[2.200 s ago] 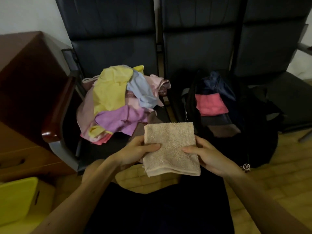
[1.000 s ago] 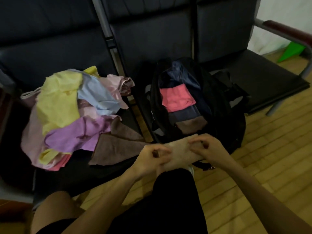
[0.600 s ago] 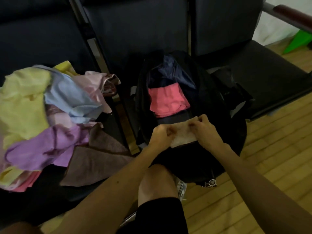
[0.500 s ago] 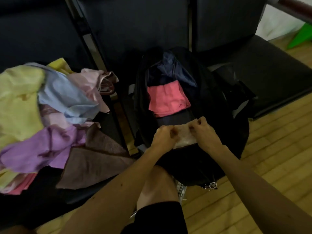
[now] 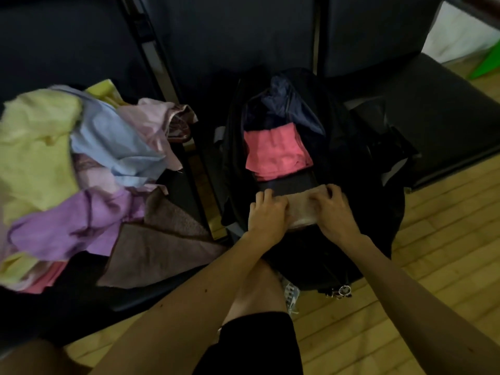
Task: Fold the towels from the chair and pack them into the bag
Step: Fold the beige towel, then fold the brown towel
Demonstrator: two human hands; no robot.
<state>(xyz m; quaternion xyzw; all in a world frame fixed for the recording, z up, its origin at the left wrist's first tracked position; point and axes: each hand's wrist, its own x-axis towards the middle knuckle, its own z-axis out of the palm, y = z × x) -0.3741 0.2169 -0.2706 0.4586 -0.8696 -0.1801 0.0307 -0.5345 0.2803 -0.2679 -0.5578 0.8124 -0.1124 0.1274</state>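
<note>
A folded beige towel (image 5: 301, 209) lies at the near end of the open black bag (image 5: 368, 212), which stands on the floor against the middle chair. My left hand (image 5: 266, 213) holds its left end and my right hand (image 5: 334, 211) its right end, fingers curled over the far edge. Inside the bag are a folded pink towel (image 5: 276, 152) and a dark folded one (image 5: 286, 185) just behind my fingers. Loose towels are heaped on the left chair: yellow (image 5: 35, 147), light blue (image 5: 113, 142), purple (image 5: 73, 223), and brown (image 5: 162, 247).
Dark padded chairs stand in a row; the right chair's seat (image 5: 438, 117) holds nothing. A metal frame bar (image 5: 200, 169) runs between the towel chair and the bag. A key ring (image 5: 341, 290) hangs off the bag's near side. Wooden floor (image 5: 433, 266) lies at the right, a green object (image 5: 487, 63) beyond.
The beige towel was folded smaller, carried from my lap to the bag, and now sits lower in its opening with both hands laid over it. My view has swung right and closer.
</note>
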